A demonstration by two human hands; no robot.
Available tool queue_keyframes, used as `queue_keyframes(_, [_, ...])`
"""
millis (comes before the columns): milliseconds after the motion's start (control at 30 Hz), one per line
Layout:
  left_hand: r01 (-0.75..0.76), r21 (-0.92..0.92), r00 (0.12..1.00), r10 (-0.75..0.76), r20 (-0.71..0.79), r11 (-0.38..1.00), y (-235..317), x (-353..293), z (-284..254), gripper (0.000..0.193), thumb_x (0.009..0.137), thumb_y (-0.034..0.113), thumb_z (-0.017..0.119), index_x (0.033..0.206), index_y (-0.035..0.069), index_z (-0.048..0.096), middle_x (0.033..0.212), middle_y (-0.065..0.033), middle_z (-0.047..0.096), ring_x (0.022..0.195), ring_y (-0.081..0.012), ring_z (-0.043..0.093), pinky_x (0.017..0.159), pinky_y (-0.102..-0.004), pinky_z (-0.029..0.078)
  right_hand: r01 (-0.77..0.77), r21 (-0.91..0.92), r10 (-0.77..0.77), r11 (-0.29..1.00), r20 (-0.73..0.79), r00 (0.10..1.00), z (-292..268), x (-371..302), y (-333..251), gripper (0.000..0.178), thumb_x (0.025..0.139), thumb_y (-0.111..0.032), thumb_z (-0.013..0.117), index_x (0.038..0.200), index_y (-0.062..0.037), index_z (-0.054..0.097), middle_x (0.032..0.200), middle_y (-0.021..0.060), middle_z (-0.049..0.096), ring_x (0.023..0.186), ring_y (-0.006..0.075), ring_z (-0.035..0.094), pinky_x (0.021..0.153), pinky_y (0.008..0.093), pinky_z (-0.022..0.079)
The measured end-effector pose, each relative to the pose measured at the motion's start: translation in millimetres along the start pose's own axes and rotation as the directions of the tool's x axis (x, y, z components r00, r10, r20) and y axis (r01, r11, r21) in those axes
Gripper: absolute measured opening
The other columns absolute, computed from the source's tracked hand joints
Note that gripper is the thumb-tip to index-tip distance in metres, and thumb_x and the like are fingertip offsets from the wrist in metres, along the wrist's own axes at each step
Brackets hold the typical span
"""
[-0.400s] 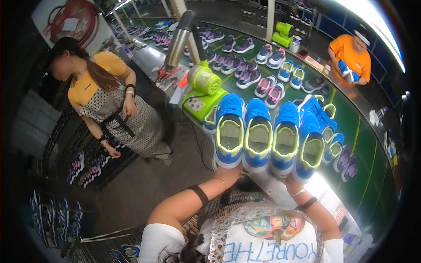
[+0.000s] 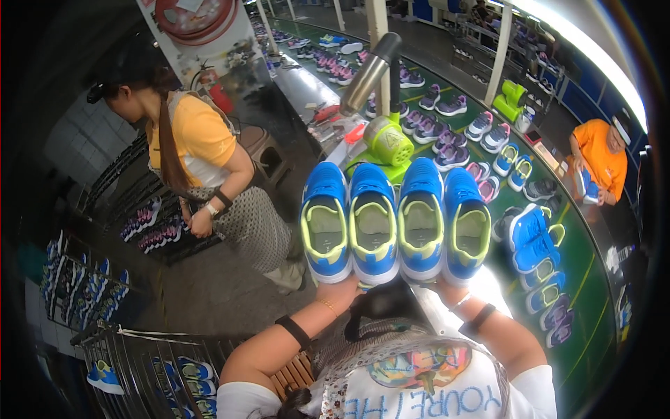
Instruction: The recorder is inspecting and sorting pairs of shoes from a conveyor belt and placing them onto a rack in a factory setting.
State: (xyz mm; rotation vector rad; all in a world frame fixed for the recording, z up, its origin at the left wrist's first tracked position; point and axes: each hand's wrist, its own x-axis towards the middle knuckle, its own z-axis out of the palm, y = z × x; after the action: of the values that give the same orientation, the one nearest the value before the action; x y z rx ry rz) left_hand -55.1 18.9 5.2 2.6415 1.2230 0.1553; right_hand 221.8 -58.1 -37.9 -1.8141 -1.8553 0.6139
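Head view shows four blue shoes [image 2: 394, 220] with yellow-green openings held up side by side, soles toward the person's chest and toes pointing away. The left hand [image 2: 340, 292] grips from under the heels of the two shoes on that side; the right hand [image 2: 447, 286] does the same beneath the other pair. Both hands are closed around the heel ends, though the fingers themselves are mostly hidden behind the shoes, so the exact hold cannot be made out.

Compared with the frame a moment ago, the row sits much the same relative to the grip: same four shoes, same order, heels down in the hands. What shifts is the surroundings. The green machine [image 2: 388, 140] with its grey nozzle now stands just beyond the toes, directly above the middle pair, and the green conveyor table [image 2: 593, 279] curves away on the right-hand side of the grip. I judge that the person has turned or stepped a little while carrying the load steady, with no shoe set down.

Off the left-hand side of the grip, a person in a yellow top [image 2: 199, 133] bends over dark racks of shoes. Far beyond the right hand, a person in orange [image 2: 597, 153] sits at the table's edge holding a shoe. More pairs lie along the table.
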Motion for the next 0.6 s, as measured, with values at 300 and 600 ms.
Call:
queue_keyframes(300, [0.175, 0.036, 0.977, -0.169, -0.129, 0.984, -72, -25, -34, 0.053, 0.068, 0.036, 0.067, 0.112, 0.011, 0.051, 0.110, -0.0140, 0.053, 0.102, -0.0340, 0.049, 0.084, -0.0443, 0.039, 0.267, -0.271, -0.241, 0.925, 0.128, 0.962, 12, 96, -78, 0.070, 0.075, -0.029, 0.063, 0.133, -0.0067, 0.030, 0.139, 0.0156, 0.023, 0.129, 0.0337, 0.018, 0.108, 0.0379, 0.013])
queue_keyframes(600, [0.401, -0.011, 0.906, -0.398, -0.146, 0.916, -125, -61, -43, 0.056, 0.067, 0.036, 0.067, 0.113, 0.011, 0.050, 0.114, -0.0136, 0.051, 0.106, -0.0343, 0.047, 0.088, -0.0445, 0.037, 0.425, -0.303, -0.323, 0.853, 0.333, 0.886, 63, 163, -110, 0.062, 0.076, -0.031, 0.061, 0.130, -0.0123, 0.037, 0.138, 0.0111, 0.028, 0.128, 0.0317, 0.022, 0.107, 0.0374, 0.016])
